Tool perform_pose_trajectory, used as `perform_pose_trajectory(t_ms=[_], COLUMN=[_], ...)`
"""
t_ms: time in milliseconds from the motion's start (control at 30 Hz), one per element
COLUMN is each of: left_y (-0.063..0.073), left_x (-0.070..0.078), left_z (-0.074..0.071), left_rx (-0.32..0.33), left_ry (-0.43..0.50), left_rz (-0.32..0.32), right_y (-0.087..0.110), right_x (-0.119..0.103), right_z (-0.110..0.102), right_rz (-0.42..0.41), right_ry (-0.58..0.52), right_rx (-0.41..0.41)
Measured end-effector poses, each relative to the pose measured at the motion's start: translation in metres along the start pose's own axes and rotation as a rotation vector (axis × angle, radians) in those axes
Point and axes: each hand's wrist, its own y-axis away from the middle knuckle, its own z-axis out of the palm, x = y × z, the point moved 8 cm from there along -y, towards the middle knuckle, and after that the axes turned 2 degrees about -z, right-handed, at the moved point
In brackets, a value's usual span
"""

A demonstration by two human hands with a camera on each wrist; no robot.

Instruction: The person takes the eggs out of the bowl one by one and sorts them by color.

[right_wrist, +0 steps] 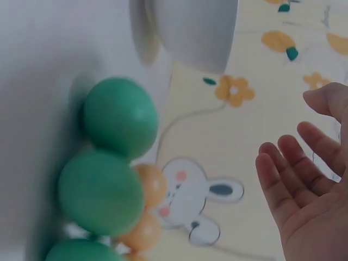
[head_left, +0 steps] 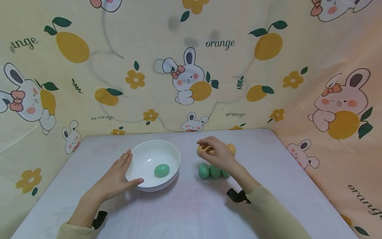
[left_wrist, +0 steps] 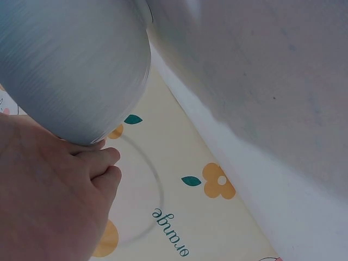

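Note:
A white bowl [head_left: 141, 166] stands on the table with one green egg [head_left: 162, 170] lying inside it. My left hand [head_left: 110, 184] rests against the bowl's left side, fingers straight along the outside and thumb stretched to the near rim. In the left wrist view, its fingers [left_wrist: 103, 168] lie by the bowl's outer wall [left_wrist: 81, 65]. Empty and relaxed, my right hand [head_left: 219, 154] hovers over a group of eggs to the right of the bowl. Three green eggs [head_left: 204, 171] sit in a row there; behind them are orange eggs [head_left: 231, 149], partly hidden by the hand.
A pale cloth covers the table [head_left: 185, 212]. Behind and at both sides hangs a cream curtain [head_left: 149, 43] printed with rabbits, oranges and flowers. Black straps [head_left: 237, 196] are at both wrists, by the light sleeves [head_left: 277, 212].

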Motion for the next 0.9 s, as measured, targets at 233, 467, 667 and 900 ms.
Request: perform_pose_trajectory(t_ms=[233, 467, 667, 900], left_y=[-0.001, 0.0, 0.0, 0.0], left_x=[0.0, 0.003, 0.003, -0.001], left_z=[0.001, 0.0, -0.001, 0.001], left_rx=[0.003, 0.011, 0.016, 0.0], left_ry=[0.002, -0.001, -0.001, 0.0], left_rz=[0.005, 0.018, 0.029, 0.016], right_y=[-0.017, -0.032, -0.044, -0.057], right_x=[-0.017, -0.028, -0.041, -0.053], right_z=[0.025, 0.052, 0.076, 0.105], right_rz=[-0.068, -0.129, -0.199, -0.24], right_ry=[0.013, 0.035, 0.036, 0.077], right_rx=[-0.08, -0.196, -0.34, -0.537])
